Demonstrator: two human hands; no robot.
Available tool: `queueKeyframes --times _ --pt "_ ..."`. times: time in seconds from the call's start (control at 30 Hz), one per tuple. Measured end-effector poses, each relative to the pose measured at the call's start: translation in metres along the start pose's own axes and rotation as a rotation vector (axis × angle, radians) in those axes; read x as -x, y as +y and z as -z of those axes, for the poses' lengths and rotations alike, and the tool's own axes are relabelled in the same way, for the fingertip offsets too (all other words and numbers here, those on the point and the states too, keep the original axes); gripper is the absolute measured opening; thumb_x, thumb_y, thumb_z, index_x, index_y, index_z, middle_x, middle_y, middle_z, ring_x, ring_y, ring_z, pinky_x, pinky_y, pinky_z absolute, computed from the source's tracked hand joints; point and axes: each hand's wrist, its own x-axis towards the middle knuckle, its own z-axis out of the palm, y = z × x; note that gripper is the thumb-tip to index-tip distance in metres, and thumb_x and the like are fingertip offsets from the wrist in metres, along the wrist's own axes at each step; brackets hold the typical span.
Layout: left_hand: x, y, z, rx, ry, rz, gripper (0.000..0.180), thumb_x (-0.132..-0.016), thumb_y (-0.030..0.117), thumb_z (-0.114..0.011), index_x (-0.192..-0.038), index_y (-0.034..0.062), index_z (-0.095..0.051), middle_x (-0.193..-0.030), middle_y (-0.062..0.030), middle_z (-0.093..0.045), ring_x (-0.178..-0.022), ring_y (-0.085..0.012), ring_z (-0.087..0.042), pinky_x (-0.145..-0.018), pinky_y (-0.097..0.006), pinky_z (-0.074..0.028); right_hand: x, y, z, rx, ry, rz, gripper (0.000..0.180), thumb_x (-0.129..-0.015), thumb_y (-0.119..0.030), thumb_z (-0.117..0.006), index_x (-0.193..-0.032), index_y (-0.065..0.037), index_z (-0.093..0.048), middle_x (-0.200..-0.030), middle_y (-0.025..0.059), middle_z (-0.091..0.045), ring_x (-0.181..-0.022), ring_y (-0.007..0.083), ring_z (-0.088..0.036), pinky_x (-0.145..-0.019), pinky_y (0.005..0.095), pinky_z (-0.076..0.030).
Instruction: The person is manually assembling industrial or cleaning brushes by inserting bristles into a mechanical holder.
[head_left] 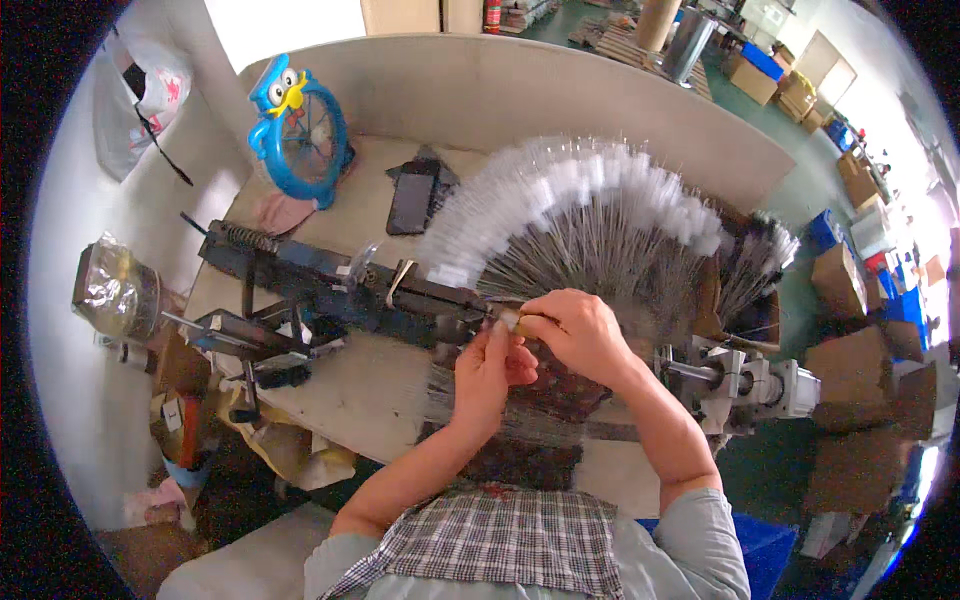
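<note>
My left hand (484, 374) and my right hand (578, 332) meet at the near end of a long dark metal machine (400, 288). The fingers of both are pinched around a small whitish piece (510, 320), too small and too covered to name. Just beyond the hands, a wide fan of thin wire brushes (590, 215) with white bristle ends lies spread over the table. The wire stems point in toward my hands. A dark reddish-brown patch (565, 393) lies beneath my right wrist.
A blue owl-shaped fan (320, 150) and a dark phone (412, 203) stand and lie at the back left. Right of the brushes is a cardboard box (712, 305) with more wire brushes. A metal shaft assembly (745, 382) sits at the right. A low curved wall (470, 80) borders the table's back.
</note>
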Motion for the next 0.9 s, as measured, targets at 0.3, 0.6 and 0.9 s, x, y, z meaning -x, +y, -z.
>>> queueKeyframes --times 0.3,0.6,0.9 --pt "-0.003 0.0 -0.002 0.381 0.004 0.021 0.036 -0.095 0.039 -0.042 -0.105 0.0064 -0.051 -0.1 -0.0045 -0.058 -0.097 -0.0162 -0.055 -0.085 -0.034 -0.044 0.012 -0.021 -0.01 0.129 0.189 0.046 0.025 -0.075 -0.024 -0.065 -0.094 -0.008 -0.065 -0.088 0.0081 -0.062 -0.085 0.0277 -0.058 -0.073 0.0387 -0.047" --pt "-0.011 -0.009 -0.008 0.382 0.081 -0.031 0.018 -0.091 0.024 -0.051 -0.094 0.0068 -0.055 -0.091 -0.0013 -0.058 -0.087 -0.0131 -0.056 -0.08 -0.03 -0.045 0.016 -0.008 -0.024 0.226 0.431 0.189 0.024 -0.071 -0.02 -0.066 -0.093 -0.012 -0.065 -0.09 0.0002 -0.061 -0.089 0.0212 -0.056 -0.075 0.0356 -0.044" --pt "-0.007 -0.015 -0.016 0.375 0.161 -0.083 0.004 -0.085 0.009 -0.057 -0.087 0.0065 -0.055 -0.085 -0.0038 -0.059 -0.079 -0.0136 -0.058 -0.073 -0.029 -0.048 0.029 0.008 -0.012 0.212 0.357 0.267 0.02 -0.071 -0.02 -0.067 -0.09 -0.016 -0.068 -0.092 -0.001 -0.062 -0.09 0.0209 -0.056 -0.078 0.0359 -0.044"
